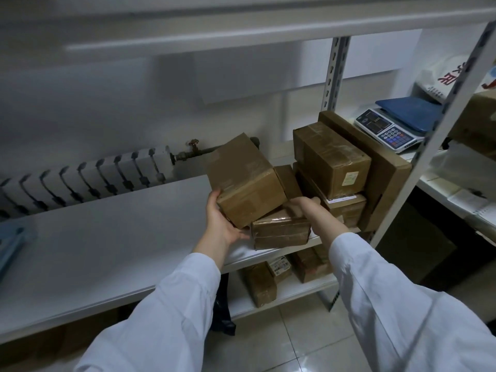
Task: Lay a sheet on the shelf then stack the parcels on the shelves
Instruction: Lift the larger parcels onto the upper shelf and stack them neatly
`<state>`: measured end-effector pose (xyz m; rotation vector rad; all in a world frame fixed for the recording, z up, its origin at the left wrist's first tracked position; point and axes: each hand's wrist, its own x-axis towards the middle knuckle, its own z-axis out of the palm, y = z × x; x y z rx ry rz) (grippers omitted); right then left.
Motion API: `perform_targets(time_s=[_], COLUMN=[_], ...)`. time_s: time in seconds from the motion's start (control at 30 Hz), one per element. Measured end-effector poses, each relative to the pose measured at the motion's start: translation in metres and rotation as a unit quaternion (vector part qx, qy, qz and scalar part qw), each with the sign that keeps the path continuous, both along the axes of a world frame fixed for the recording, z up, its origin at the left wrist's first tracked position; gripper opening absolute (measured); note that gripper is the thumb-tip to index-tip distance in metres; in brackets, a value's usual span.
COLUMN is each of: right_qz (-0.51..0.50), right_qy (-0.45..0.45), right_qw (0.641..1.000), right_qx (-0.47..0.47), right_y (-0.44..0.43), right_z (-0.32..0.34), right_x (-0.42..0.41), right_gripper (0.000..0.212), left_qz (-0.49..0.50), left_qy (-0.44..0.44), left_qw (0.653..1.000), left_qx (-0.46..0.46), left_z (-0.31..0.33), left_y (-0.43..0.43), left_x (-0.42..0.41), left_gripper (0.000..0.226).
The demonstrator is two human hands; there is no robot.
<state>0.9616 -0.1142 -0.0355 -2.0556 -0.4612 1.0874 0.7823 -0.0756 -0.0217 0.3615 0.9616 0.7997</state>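
Observation:
A brown taped parcel (pixel 245 178) is tilted above the white shelf (pixel 112 237). My left hand (pixel 221 221) holds its lower left corner from below, fingers curled round the edge. My right hand (pixel 306 208) reaches under its right side, between it and a flat taped parcel (pixel 280 230) lying on the shelf; its fingers are partly hidden. To the right stands a stack of parcels (pixel 331 157), with a large flat box (pixel 386 167) leaning behind them. The shelf surface looks white and smooth; I cannot tell whether a sheet covers it.
A radiator (pixel 88 178) runs along the wall behind the shelf. A weighing scale (pixel 389 128) with a blue pad sits on the neighbouring shelf at right. More parcels (pixel 264 284) lie on the lower shelf. A metal upright (pixel 418 159) stands at right. A blue object (pixel 13 242) lies at far left.

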Motion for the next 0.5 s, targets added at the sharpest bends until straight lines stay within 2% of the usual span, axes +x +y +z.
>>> perform_targets(time_s=[0.07, 0.2, 0.23, 0.33, 0.37, 0.47, 0.5], right_qz=[-0.016, -0.007, 0.004, 0.023, 0.036, 0.069, 0.071], right_qy=[0.056, 0.070, 0.073, 0.073, 0.081, 0.127, 0.126], right_qw=[0.998, 0.996, 0.996, 0.995, 0.994, 0.984, 0.983], right_qx=[0.036, 0.055, 0.057, 0.061, 0.069, 0.108, 0.116], right_y=[-0.005, -0.008, -0.009, -0.005, -0.004, -0.019, -0.024], right_z=[-0.001, -0.002, -0.002, -0.025, -0.030, -0.002, 0.008], right_x=[0.001, -0.001, -0.002, 0.006, 0.007, -0.015, -0.023], right_gripper=[0.077, 0.080, 0.085, 0.122, 0.123, 0.105, 0.092], left_qz=[-0.002, -0.002, -0.001, 0.017, 0.025, 0.040, 0.043], left_qy=[-0.006, 0.003, -0.002, -0.019, -0.025, -0.052, -0.057], left_qw=[1.000, 1.000, 1.000, 0.999, 0.999, 0.997, 0.996], left_qx=[0.001, -0.005, -0.013, -0.030, -0.035, -0.042, -0.044], left_z=[0.000, 0.001, 0.001, -0.003, -0.005, -0.004, -0.003], left_y=[0.000, -0.001, -0.002, -0.005, -0.007, -0.012, -0.014], left_x=[-0.003, -0.013, -0.017, -0.030, -0.034, -0.044, -0.048], left_gripper=[0.067, 0.067, 0.069, 0.076, 0.076, 0.076, 0.076])
